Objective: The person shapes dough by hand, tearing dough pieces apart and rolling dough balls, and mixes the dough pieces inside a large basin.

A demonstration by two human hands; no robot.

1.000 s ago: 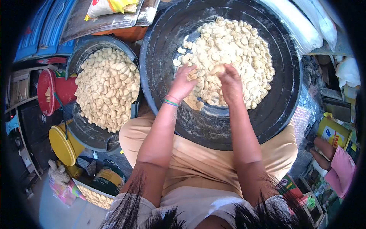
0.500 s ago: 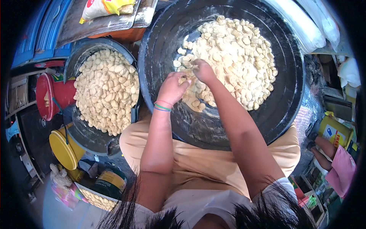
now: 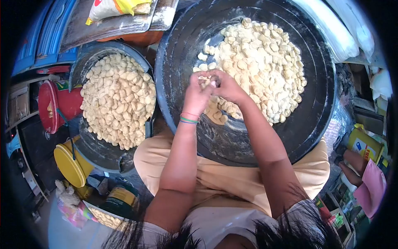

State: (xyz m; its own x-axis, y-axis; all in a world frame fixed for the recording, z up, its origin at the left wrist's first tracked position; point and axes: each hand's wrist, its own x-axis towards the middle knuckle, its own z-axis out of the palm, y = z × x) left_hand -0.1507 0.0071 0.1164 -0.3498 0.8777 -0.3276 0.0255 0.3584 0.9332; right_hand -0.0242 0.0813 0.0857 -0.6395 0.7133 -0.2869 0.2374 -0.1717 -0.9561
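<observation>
A wide black tub in front of me holds a heap of pale, rounded dough pieces dusted with powder. Over the heap's left edge, my left hand and my right hand meet, fingers curled toward each other. Pale dough shows between them; how many pieces is hidden by the fingers. Coloured bands circle my left wrist. To the left, a smaller dark basin is piled with more pale dough pieces.
A red bucket and a yellow-lidded bucket stand left of the basin. Trays with a yellow-and-white bag lie at upper left. Filled clear plastic bags lie at upper right. Another person's legs show at right.
My right hand has come up from the heap and joined my left hand, both now closed around pale dough. The view has shifted slightly, moving the tub rightward.
</observation>
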